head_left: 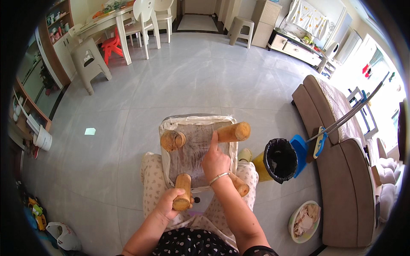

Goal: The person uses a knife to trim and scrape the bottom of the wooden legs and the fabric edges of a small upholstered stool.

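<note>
Two hands on an upturned wooden stool (194, 147), left grip (171, 204) closed around a leg (183, 191), right grip (215, 160) open, forefinger pressing the underside.

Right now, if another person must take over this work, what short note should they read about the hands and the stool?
Left hand: closed around the near left wooden leg of the upturned stool, which rests on the lap.
Right hand: open, forefinger pressed on the grey underside of the seat, beside the far right leg.
Done: stool turned over; all four legs stand on it.
Left: cannot tell from this view.
Yellow bin with black bag stands on the right.
</note>
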Tool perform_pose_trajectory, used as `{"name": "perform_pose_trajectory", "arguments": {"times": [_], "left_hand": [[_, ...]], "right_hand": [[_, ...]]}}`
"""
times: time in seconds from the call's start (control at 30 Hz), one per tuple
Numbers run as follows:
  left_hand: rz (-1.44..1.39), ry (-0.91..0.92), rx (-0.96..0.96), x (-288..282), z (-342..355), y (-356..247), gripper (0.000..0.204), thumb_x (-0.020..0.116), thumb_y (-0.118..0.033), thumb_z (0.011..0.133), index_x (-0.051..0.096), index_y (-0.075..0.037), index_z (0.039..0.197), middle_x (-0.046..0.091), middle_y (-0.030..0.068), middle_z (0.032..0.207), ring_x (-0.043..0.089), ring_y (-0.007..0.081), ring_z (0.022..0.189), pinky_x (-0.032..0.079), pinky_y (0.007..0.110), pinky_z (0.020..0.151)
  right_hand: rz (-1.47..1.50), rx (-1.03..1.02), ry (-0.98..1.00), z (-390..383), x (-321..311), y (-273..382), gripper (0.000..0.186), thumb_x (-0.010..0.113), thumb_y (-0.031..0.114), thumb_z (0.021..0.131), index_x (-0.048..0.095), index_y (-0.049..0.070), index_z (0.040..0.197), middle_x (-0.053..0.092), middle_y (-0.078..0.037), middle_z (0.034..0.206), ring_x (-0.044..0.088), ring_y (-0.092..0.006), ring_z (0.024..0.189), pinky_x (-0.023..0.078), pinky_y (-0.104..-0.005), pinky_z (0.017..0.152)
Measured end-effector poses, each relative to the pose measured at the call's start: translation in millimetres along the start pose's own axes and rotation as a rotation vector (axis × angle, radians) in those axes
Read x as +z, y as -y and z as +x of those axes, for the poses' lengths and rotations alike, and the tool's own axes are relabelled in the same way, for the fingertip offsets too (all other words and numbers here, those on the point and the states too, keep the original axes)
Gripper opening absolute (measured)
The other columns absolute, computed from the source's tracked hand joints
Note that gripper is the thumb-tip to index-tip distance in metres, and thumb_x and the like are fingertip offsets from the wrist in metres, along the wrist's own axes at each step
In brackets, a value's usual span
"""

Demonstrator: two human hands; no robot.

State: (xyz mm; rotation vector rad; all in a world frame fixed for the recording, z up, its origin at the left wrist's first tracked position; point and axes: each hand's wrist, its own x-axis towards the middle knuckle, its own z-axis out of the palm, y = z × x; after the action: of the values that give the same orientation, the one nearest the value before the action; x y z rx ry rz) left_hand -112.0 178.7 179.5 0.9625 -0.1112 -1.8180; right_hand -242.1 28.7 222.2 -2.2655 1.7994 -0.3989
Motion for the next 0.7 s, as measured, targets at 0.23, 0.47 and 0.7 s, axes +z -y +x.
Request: {"name": "perform_pose_trajectory", "arguments": {"times": [0.23, 0.47, 0.7], "left_hand": [[0.044, -0.005, -0.036, -9, 3, 0, 0.046, 0.056, -0.022, 0.078, 0.048, 0.004, 0.115, 0.059, 0.0168, 0.095, 0.061, 0.0298, 0.083, 0.052, 0.042, 0.07], [0.035, 0.064, 0.028, -9, -3, 2, 0.043, 0.056, -0.021, 0.08, 0.049, 0.007, 0.112, 0.06, 0.0171, 0.092, 0.063, 0.0295, 0.08, 0.054, 0.04, 0.068], [0.005, 0.13, 0.012, -14, -1, 2, 0.043, 0.056, -0.017, 0.081, 0.047, 0.007, 0.115, 0.06, 0.0176, 0.096, 0.063, 0.0301, 0.083, 0.055, 0.041, 0.069]], "right_hand": [[-0.089, -0.289, 0.094, -11, 18, 9, 0.078, 0.052, 0.01, 0.08, 0.012, 0.004, 0.147, 0.065, -0.014, 0.087, 0.066, -0.0304, 0.064, 0.052, -0.0399, 0.054], [-0.008, -0.356, -0.039, -14, 23, 10, 0.078, 0.054, 0.009, 0.077, 0.018, 0.008, 0.147, 0.064, -0.012, 0.082, 0.064, -0.0278, 0.057, 0.05, -0.0406, 0.049], [-0.064, -0.465, -0.012, -9, 16, 6, 0.077, 0.052, 0.007, 0.078, 0.018, 0.01, 0.147, 0.062, -0.011, 0.079, 0.062, -0.0256, 0.059, 0.048, -0.0394, 0.047]]}}
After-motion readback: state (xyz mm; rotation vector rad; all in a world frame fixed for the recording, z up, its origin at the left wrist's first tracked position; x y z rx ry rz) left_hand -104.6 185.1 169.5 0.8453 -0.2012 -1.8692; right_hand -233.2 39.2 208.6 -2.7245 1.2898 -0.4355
